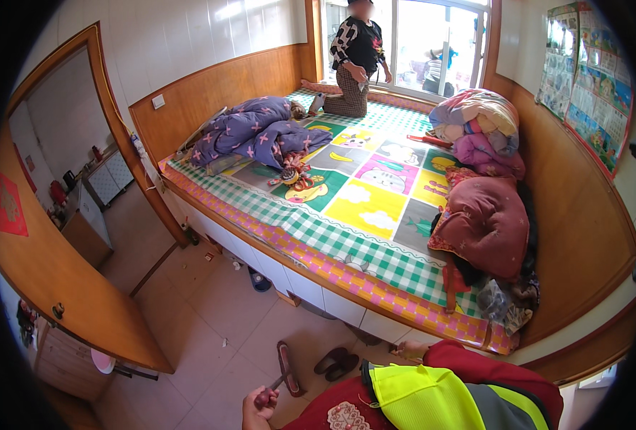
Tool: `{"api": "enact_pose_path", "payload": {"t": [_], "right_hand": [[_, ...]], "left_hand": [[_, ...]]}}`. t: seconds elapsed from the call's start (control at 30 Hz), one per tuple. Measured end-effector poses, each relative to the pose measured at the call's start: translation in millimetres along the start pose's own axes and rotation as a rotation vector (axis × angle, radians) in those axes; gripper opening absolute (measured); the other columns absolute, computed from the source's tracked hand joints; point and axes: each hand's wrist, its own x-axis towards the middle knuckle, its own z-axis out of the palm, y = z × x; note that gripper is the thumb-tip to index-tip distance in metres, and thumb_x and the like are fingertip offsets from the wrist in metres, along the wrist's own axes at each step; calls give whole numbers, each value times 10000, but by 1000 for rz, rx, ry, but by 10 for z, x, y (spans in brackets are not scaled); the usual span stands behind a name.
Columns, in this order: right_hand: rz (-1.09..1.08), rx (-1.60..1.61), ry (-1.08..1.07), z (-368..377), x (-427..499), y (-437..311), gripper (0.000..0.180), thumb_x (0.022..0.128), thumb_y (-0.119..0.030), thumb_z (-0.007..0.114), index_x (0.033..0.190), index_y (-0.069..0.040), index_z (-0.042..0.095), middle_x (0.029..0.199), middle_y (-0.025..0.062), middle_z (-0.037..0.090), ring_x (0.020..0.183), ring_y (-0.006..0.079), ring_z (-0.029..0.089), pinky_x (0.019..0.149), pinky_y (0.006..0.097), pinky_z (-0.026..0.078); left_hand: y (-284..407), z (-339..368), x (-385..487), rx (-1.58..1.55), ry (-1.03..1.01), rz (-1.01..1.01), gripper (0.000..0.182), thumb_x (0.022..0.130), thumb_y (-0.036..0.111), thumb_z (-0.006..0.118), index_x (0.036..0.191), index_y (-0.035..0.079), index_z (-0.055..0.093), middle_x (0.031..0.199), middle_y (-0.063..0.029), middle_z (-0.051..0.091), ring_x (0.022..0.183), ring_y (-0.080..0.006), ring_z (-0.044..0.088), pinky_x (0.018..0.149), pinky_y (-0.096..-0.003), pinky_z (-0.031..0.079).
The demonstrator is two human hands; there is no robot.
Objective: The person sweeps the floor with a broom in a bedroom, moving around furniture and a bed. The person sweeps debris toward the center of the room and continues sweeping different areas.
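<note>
At the bottom, my left hand (261, 404) is closed around the dark red end of a long handle. The handle runs down to a long, narrow red and grey head (290, 371) on the tiled floor, a mop or broom. My right hand (410, 349) is beside the near edge of the raised bed platform (345, 285), its fingers partly curled; whether it holds anything is unclear. A pair of dark red slippers (337, 364) lies on the floor between the mop or broom head and my right hand.
A person (356, 59) kneels on the platform by the window. Purple bedding (253, 129), folded quilts (479, 118) and a red cushion (484, 220) lie on the patterned cover. An open wooden door (65, 279) stands left. Blue slippers (260, 280) and small scraps (225, 342) are on the floor.
</note>
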Motion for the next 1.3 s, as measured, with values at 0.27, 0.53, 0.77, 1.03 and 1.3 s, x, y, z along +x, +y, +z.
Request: {"api": "enact_pose_path", "payload": {"t": [0.27, 0.53, 0.77, 1.03, 1.3], "right_hand": [[14, -42, -36, -14, 13, 48, 259, 852, -223, 585, 1008, -23, 636, 761, 45, 640, 673, 142, 597, 628, 297, 483], [-60, 18, 54, -18, -165, -14, 260, 838, -259, 518, 740, -48, 634, 648, 69, 612, 613, 200, 596, 602, 349, 482], [-173, -73, 67, -15, -143, 47, 283, 846, -272, 498, 749, -48, 642, 663, 77, 621, 614, 213, 601, 603, 371, 485], [-122, -55, 55, 27, -53, 182, 293, 851, -294, 503, 741, -59, 639, 644, 77, 615, 602, 232, 596, 596, 373, 484], [-318, -168, 117, -67, 196, 113, 160, 833, -180, 542, 890, -79, 653, 769, 54, 641, 695, 203, 595, 672, 332, 471]], "left_hand": [[-15, 52, -18, 6, -9, 10, 237, 900, 168, 463, 834, -57, 494, 745, -214, 557, 560, -198, 551, 502, -257, 492], [-47, 81, -77, 36, -25, 33, 255, 910, 179, 449, 811, -51, 494, 705, -191, 551, 629, -242, 567, 507, -263, 495], [-63, 71, -64, 13, -38, -4, 245, 901, 173, 456, 804, -48, 498, 732, -209, 557, 620, -231, 565, 519, -263, 490], [-85, 136, -151, 29, -54, 7, 225, 889, 161, 470, 798, -43, 499, 787, -223, 564, 623, -214, 570, 530, -259, 485], [-92, 310, -311, -76, 8, 8, 246, 793, 79, 576, 931, -92, 466, 893, -279, 546, 631, -199, 556, 537, -246, 497]]}}
